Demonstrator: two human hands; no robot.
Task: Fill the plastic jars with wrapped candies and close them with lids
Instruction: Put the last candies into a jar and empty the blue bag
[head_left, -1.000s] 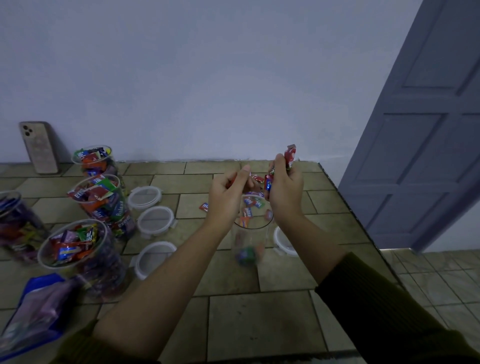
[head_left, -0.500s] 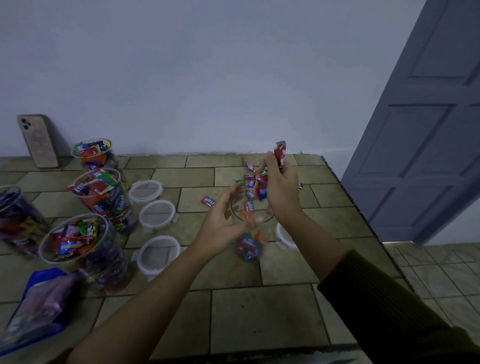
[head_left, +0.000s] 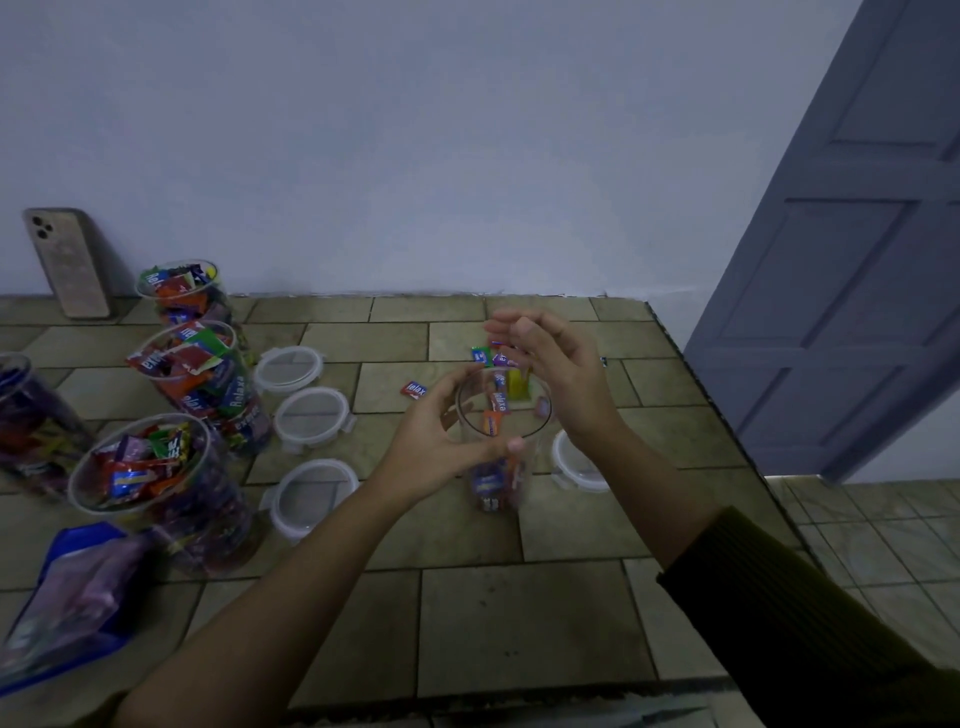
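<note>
My left hand (head_left: 441, 441) curls round the plastic jar (head_left: 493, 483) near its rim. My right hand (head_left: 561, 384) hovers open above its mouth, wrapped candies (head_left: 493, 402) just beneath the fingers. The jar stands on the tiled tabletop (head_left: 519, 623), lids (head_left: 311, 421) at nine o'clock, a grey door (head_left: 857, 260) at two.

Right of the clear round plastic jar (head_left: 498, 483), the right hand (head_left: 563, 379) and its wrist half hid a white round lid (head_left: 571, 467). Far left of it, the picture's edge cut off a blurred blue plastic bag (head_left: 67, 597) and a dark candy-filled jar (head_left: 31, 426).
</note>
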